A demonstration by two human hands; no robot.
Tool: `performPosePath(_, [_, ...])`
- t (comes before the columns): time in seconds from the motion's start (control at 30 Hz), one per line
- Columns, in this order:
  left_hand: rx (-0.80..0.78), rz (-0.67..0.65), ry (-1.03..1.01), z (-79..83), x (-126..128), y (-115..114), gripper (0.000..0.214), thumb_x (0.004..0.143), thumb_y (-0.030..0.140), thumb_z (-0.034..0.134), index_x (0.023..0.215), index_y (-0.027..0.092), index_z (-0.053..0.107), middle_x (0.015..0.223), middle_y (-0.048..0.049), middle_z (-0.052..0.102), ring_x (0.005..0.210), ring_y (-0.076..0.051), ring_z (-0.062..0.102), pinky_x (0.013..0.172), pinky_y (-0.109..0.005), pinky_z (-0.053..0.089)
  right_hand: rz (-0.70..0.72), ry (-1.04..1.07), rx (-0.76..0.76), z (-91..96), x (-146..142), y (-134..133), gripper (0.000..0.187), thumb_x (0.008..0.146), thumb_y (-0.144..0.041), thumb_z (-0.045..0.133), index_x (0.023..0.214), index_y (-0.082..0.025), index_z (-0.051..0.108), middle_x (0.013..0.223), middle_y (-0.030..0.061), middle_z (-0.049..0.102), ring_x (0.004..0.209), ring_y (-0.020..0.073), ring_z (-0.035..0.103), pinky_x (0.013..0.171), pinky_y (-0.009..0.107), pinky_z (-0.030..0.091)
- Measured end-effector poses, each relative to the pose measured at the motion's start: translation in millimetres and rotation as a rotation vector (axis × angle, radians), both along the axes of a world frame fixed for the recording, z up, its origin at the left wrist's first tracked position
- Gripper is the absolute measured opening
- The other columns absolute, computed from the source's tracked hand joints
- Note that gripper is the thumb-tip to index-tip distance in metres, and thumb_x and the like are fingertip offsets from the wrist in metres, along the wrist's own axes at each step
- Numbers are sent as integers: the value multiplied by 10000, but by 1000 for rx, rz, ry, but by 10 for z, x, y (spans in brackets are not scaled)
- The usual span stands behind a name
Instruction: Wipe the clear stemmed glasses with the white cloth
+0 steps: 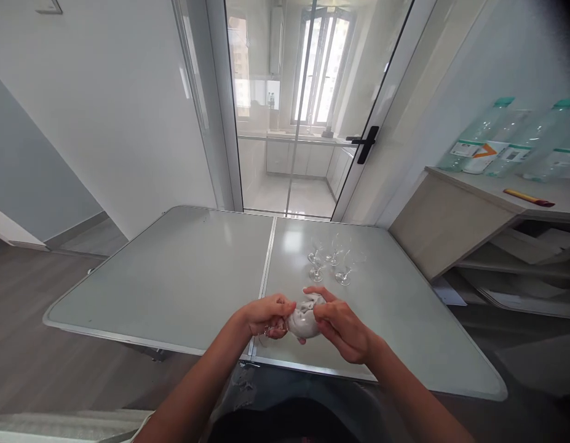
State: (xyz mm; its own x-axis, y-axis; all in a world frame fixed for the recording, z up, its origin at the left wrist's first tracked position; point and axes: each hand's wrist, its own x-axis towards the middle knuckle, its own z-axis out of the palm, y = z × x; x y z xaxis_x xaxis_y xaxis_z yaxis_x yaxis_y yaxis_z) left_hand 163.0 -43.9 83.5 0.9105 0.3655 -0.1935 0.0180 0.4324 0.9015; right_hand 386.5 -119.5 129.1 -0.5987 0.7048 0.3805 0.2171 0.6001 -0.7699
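Observation:
Near the table's front edge, a clear stemmed glass (303,326) lies tilted on its side between my two hands. My left hand (272,315) is closed around its stem, with the foot showing below my fingers. White cloth (308,304) fills the bowl and bulges out at the rim. My right hand (342,326) is closed on this cloth, its fingers at the rim and around the bowl. How far the cloth reaches into the glass is hard to make out. Just beyond my hands, several clear stemmed glasses (316,274) stand upright on the table.
The grey-green folding table (197,277) has a metal seam down its middle. To the right, a wooden shelf unit (473,197) holds several plastic bottles (485,144) and a yellow-red wrapped stick (527,197). Behind the table is a glass door (289,154) with a black handle (366,144).

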Motion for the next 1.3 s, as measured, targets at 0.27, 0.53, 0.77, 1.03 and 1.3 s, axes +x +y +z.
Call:
performPosePath(0.27, [1065, 704, 147, -137, 87, -242, 589, 738, 547, 844, 1204, 197, 761, 841, -74, 782, 618, -170, 661, 607, -279, 547, -573, 430, -614, 50, -96, 2, 275, 943, -519, 595, 956, -262, 498, 737, -33, 479, 633, 154, 442, 569, 257, 379])
performPosePath(0.53, [952, 726, 182, -248, 125, -328, 559, 775, 593, 794, 1134, 165, 779, 746, -77, 766, 577, -174, 659, 546, -252, 496, -668, 565, -675, -107, -199, 36, 274, 904, -470, 635, 928, -256, 466, 708, -44, 445, 621, 146, 431, 550, 236, 343])
performPosePath(0.77, [-172, 32, -49, -60, 96, -281, 799, 783, 823, 590, 1024, 74, 727, 736, -145, 741, 331, -39, 331, 329, -203, 211, -194, 222, -204, 1, -53, -98, 245, 1043, -483, 434, 933, -278, 511, 758, 16, 607, 805, 235, 606, 840, 420, 498])
performPosePath(1.03, [852, 775, 69, -134, 189, -406, 606, 756, 549, 832, 1205, 149, 755, 786, -69, 776, 552, -144, 631, 538, -259, 505, -438, 193, -338, 182, -101, -28, 224, 1023, -460, 490, 940, -258, 535, 725, -22, 501, 666, 169, 456, 660, 304, 405])
performPosePath(1.3, [1757, 1087, 163, -472, 161, -427, 649, 812, 310, 841, 1409, 197, 614, 1158, -151, 769, 869, -255, 787, 684, -296, 604, -647, 732, -834, -8, -221, 98, 359, 773, -447, 747, 926, -249, 491, 699, -47, 457, 600, 136, 426, 528, 231, 337])
